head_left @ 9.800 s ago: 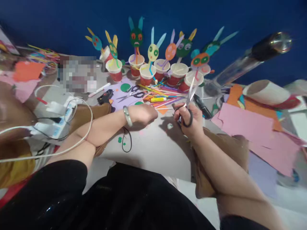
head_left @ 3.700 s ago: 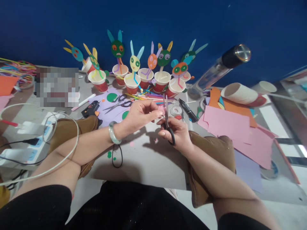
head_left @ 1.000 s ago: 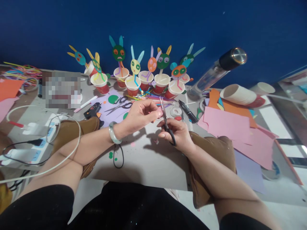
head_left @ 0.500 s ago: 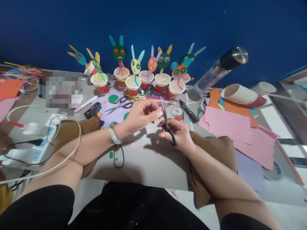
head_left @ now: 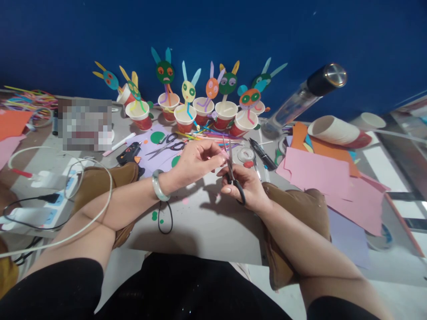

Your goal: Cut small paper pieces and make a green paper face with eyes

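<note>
My right hand [head_left: 249, 186] grips a pair of black-handled scissors [head_left: 231, 163], its fingers in the handles. The blades point up and away, slightly parted. Just left of them, my left hand [head_left: 199, 163] pinches a small piece of pink paper [head_left: 224, 154], mostly hidden by the fingertips. The paper's edge is close to the blades; whether they touch it I cannot tell. A pale green bangle [head_left: 160, 186] circles my left wrist. Beyond my left hand, a second pair of scissors [head_left: 170, 147] rests on a purple sheet [head_left: 150, 155].
Paper cups with rabbit-like paper figures [head_left: 185, 116] line the blue wall. A glass bottle [head_left: 296, 100] stands behind at right. Pink sheets [head_left: 316, 173] lie right, a glue gun [head_left: 129, 153] left. A white cable [head_left: 106, 195] crosses my left arm.
The scissor blades have parted; before, they were nearly together. My left hand has hardly moved and still pinches the pink paper.
</note>
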A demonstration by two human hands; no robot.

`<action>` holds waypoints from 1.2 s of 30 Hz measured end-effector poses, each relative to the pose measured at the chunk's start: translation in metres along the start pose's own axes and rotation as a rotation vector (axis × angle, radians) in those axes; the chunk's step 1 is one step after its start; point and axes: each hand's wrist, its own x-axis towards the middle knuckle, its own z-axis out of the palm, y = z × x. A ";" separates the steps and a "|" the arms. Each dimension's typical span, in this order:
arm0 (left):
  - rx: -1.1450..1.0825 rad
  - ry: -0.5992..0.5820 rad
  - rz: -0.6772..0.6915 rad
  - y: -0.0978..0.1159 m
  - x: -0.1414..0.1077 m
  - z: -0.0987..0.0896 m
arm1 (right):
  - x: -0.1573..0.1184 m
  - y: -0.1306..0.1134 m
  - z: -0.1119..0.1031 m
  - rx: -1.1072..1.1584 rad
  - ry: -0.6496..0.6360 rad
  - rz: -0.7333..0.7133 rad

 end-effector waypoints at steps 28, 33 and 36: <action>0.029 -0.007 0.030 -0.001 -0.001 0.000 | -0.002 -0.005 0.002 -0.002 0.016 -0.003; 0.017 -0.024 0.030 0.000 -0.001 -0.001 | -0.002 -0.005 0.002 0.028 0.011 -0.012; 0.005 -0.031 0.028 -0.001 -0.001 -0.001 | -0.001 -0.005 0.002 0.037 0.015 0.002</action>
